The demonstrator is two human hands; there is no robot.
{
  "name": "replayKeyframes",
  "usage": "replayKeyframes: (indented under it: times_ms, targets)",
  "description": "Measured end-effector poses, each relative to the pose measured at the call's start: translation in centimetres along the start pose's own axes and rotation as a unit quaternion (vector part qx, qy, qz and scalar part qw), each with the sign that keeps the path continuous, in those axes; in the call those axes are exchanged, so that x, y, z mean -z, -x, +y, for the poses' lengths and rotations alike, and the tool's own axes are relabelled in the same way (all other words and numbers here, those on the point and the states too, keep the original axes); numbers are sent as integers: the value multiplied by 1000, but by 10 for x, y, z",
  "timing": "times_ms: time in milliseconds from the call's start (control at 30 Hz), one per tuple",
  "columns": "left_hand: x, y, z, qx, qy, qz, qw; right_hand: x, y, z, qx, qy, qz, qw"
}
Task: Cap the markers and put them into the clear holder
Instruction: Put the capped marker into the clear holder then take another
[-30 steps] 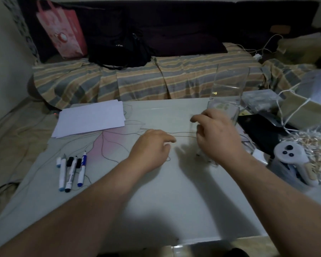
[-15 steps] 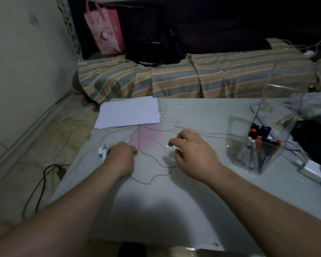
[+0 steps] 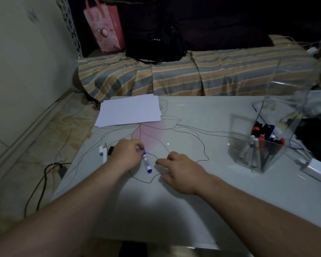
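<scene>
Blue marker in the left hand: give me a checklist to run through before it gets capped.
1. Left hand holds the blue marker: ok.
2. Marker's tip end visible: not ok, hidden under the fingers.
3. Matching cap located: cannot tell; a small blue-and-white piece lies at the far left.
4. Right hand free to fetch a cap: ok, open on the table.
5. Clear holder upright with room: ok.

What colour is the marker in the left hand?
Blue: the marker the left hand pinches has a white barrel with blue ends. Head view, the only one.
</scene>
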State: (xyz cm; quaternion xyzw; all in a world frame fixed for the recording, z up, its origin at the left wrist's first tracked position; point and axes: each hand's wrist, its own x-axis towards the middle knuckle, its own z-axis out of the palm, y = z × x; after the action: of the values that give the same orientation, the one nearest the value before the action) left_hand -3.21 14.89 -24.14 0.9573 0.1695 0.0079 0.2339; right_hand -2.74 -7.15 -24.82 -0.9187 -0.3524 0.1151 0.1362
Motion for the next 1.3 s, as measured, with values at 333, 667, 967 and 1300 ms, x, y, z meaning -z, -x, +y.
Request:
replayKeyframes:
  times_ms: [333,667,967,1300]
  targets:
    - [-4,2,12,-25,-9,25,999,-17,-19,-11,-27,72,-20,997]
    - [11,-10,-20,29,-182,-9,983,-9,-19,5,-126,42,11,991]
    - [-27,4,20,-72,-2,-65,995,30,-5,33,-208,-154,93,962]
    - [-27,6,63,-98,284,-54,952,70,27,65,-126,-76,177,973]
